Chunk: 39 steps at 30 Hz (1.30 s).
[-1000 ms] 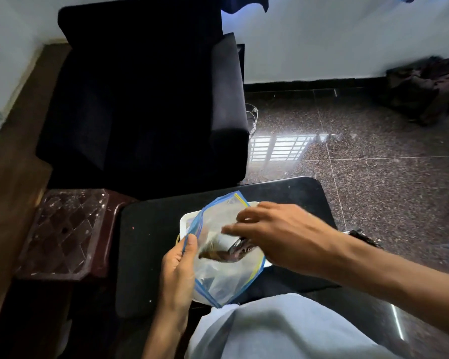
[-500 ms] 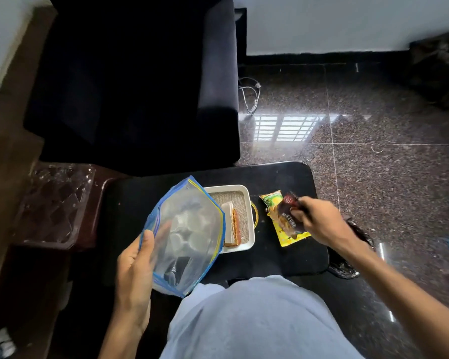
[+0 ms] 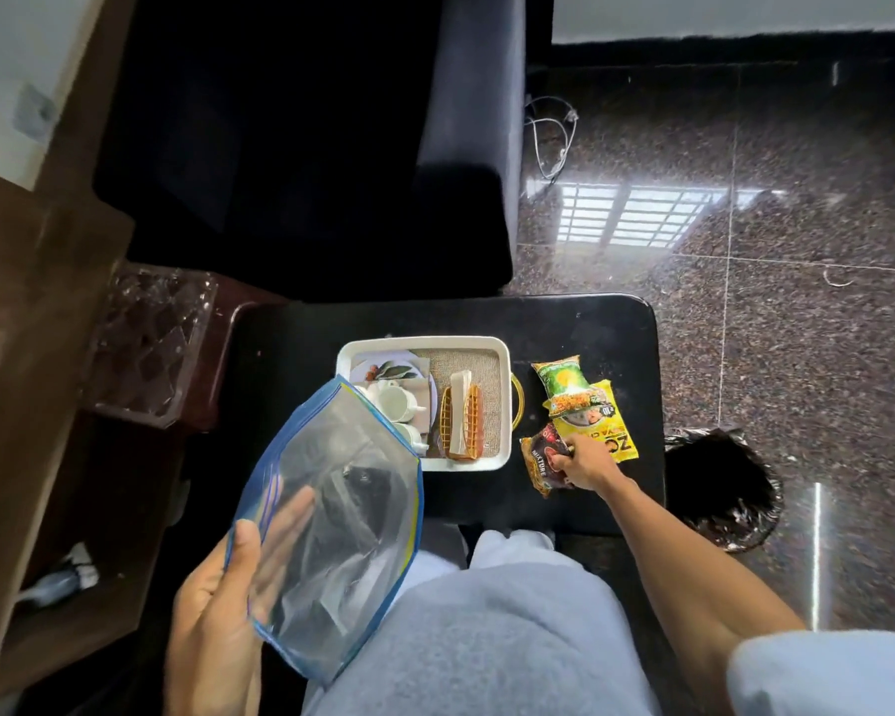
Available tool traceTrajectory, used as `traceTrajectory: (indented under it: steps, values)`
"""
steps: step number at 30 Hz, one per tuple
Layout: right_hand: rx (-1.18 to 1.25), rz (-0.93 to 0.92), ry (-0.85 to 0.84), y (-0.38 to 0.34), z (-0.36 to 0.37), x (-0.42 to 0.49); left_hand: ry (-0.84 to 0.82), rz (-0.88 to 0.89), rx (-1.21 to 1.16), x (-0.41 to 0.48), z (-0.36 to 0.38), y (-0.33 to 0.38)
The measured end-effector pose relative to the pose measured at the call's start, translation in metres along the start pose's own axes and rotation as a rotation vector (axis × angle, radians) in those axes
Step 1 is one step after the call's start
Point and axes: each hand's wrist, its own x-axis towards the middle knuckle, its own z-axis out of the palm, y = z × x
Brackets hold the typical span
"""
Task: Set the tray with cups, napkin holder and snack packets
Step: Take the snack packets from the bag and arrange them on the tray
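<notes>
Two hands work at a black desk (image 3: 564,323). Left hand (image 3: 213,617) pinches a clear zip bag (image 3: 342,514) left of the white tray (image 3: 505,400), thumb clamped on its front. Right hand (image 3: 584,465) reaches right of the tray, fingers (image 3: 564,463) gripping a brown packet (image 3: 541,465) lying there. The bag partly hides white cups (image 3: 396,400) inside the tray.

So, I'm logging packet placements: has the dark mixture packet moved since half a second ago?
Yes. The right hand carried the dark mixture packet from over the yellow packet toward the person, beside the near right corner of the tray.
</notes>
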Motion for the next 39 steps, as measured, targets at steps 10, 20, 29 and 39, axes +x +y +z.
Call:
traceTrajectory:
  steps: [10,20,29,39]
  values:
    - [0.092,0.11,0.089,0.026,0.0,0.011,-0.015,-0.026,0.051,-0.006,0.006,-0.005]
    - [0.048,-0.274,0.419,0.018,-0.03,-0.037,-0.096,0.003,0.079,0.006,0.025,-0.008]
    - [0.218,-1.062,0.087,-0.127,-0.016,-0.158,-0.345,-0.037,0.03,0.033,0.057,0.006]
    - [0.424,-0.906,0.544,-0.183,0.004,-0.187,-0.507,0.19,0.077,0.051,0.04,0.027]
